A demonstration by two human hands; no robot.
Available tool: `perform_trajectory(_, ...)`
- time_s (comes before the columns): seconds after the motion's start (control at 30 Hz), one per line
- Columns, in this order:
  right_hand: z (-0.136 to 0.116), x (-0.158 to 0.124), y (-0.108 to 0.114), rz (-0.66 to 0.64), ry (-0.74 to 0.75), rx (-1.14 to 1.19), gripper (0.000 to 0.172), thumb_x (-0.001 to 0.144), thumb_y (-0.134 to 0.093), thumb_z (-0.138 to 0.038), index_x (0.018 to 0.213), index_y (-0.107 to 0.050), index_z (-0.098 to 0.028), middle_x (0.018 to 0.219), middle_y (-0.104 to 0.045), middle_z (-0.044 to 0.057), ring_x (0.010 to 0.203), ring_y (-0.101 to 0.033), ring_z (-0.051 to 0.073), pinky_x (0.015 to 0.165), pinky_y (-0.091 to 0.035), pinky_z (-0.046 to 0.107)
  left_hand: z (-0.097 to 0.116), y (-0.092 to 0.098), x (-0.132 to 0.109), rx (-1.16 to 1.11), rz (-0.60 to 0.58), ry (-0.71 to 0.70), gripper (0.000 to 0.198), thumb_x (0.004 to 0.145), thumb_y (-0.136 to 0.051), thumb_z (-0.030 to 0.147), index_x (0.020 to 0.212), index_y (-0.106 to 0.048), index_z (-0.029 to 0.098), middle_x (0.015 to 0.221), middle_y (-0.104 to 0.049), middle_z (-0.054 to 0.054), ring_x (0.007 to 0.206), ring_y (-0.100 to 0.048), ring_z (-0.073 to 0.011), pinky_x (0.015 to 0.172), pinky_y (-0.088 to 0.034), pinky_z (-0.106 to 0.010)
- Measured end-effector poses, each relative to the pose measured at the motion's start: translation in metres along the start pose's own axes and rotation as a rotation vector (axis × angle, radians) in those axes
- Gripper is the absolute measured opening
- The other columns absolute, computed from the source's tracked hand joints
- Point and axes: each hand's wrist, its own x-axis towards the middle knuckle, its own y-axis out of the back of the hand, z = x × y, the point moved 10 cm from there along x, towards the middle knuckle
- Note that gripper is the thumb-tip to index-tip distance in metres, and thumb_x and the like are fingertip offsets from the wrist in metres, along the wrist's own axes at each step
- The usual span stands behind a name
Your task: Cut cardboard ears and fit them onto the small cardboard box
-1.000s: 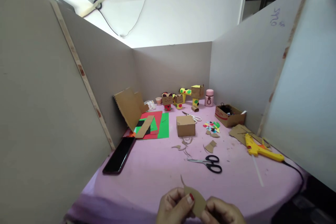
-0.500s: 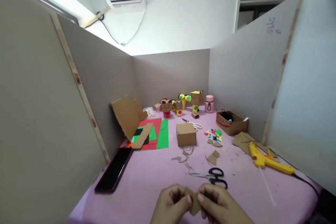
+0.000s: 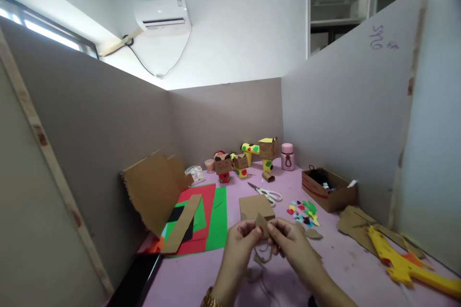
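Note:
My left hand (image 3: 239, 249) pinches a small pointed piece of brown cardboard (image 3: 262, 223) between thumb and fingers. On the other side of the same piece, my right hand (image 3: 288, 242) has its thumb and fingertips closed on its edge. Just beyond the fingers sits a cardboard box (image 3: 254, 205), with its front partly hidden by the hands and the piece. Thin curled cardboard strips (image 3: 264, 253) lie on the table below my hands. A red spot shows at the tip of my left thumb.
Coloured paper sheets (image 3: 218, 220) and a black phone (image 3: 139, 278) lie left. White-handled scissors (image 3: 272, 195), paper cutouts (image 3: 304, 211), an open carton (image 3: 329, 196) and a yellow glue gun (image 3: 403, 266) are right. Decorated cardboard figures (image 3: 224, 168) and a pink bottle (image 3: 287, 157) stand behind.
Both hands have moved forward and up with the cardboard piece, towards the box. The view has tilted up and come closer; the black scissors are now almost wholly out of sight.

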Motion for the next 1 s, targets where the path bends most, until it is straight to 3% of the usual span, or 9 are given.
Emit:
perform_trajectory(0.17,0.022,0.003,0.008,0.030,-0.008,0.013,0.025,0.073,-0.064,-0.041,0.073,-0.059,-0.016,0.060,-0.054,-0.004,0.048,-0.047,0.009,0.044,-0.038,0.021,-0.031,0.014,0.012,-0.012,0.049,0.044,0.025,0.054,-0.079,0.030,0.066,-0.070,0.010,0.058,-0.065,-0.005,0.056,-0.054,-0.0142,0.058,-0.040,-0.025)
perform_trajectory(0.33,0.034,0.003,0.013,0.057,-0.065,0.048,0.030,0.071,-0.065,-0.044,0.065,-0.060,-0.015,0.051,-0.053,-0.005,0.041,-0.045,0.008,0.041,-0.035,0.020,-0.049,0.015,0.009,-0.057,0.031,0.116,0.038,0.051,-0.080,0.041,0.068,-0.072,0.009,0.054,-0.061,-0.003,0.050,-0.048,-0.0106,0.052,-0.035,-0.022)
perform_trajectory(0.5,0.039,0.001,0.028,0.159,-0.103,0.085,0.034,0.071,-0.062,-0.051,0.073,-0.060,-0.016,0.055,-0.058,-0.003,0.041,-0.049,0.009,0.039,-0.029,0.020,-0.049,0.026,0.005,-0.099,0.063,0.129,0.035,0.051,-0.080,0.041,0.067,-0.073,0.011,0.050,-0.057,0.000,0.049,-0.045,-0.0093,0.052,-0.034,-0.022)
perform_trajectory(0.63,0.042,-0.001,0.038,0.202,-0.104,0.105,0.034,0.071,-0.063,-0.050,0.076,-0.060,-0.017,0.059,-0.060,-0.002,0.043,-0.049,0.009,0.040,-0.031,0.020,-0.051,0.035,0.005,-0.100,0.088,0.133,0.036,0.051,-0.081,0.036,0.078,-0.074,0.012,0.058,-0.063,-0.002,0.051,-0.047,-0.0099,0.054,-0.035,-0.021)
perform_trajectory(1.0,0.047,-0.004,0.031,0.161,-0.138,0.087,0.030,0.069,-0.065,-0.044,0.080,-0.064,-0.016,0.058,-0.061,-0.003,0.040,-0.050,0.010,0.040,-0.030,0.021,-0.046,0.028,0.002,-0.092,0.070,0.124,0.036,0.049,-0.080,0.029,0.080,-0.074,0.012,0.066,-0.070,-0.008,0.059,-0.055,-0.0155,0.056,-0.038,-0.024)
